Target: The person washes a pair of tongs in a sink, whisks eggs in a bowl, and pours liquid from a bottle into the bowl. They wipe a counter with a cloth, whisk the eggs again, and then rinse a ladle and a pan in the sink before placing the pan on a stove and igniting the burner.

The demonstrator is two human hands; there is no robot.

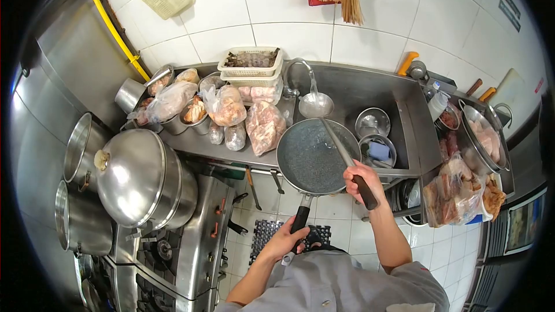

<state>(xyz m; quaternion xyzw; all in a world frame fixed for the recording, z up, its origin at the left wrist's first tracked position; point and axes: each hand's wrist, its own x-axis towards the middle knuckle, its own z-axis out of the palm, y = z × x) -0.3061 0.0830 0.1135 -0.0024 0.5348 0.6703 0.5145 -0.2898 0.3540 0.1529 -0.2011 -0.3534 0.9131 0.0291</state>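
Note:
My left hand [281,239] is closed around the black handle of a grey speckled frying pan [312,162], held level over the sink's front edge. My right hand [363,182] grips the dark handle of a long metal ladle [316,106]. The ladle's shaft crosses above the pan, and its bowl sits under the running faucet [302,65], with water falling into it. Wet-looking marks show on the pan's surface. Just right of the pan, inside the sink [347,84], are a metal bowl [373,122] and another bowl containing a blue sponge [378,151].
Bags of raw meat [266,127] and stacked baskets [250,68] crowd the counter at left. A large domed steel pot [136,176] stands on the stove [196,237]. To the right are more bagged meat [454,193] and a steel pot [480,144] of meat.

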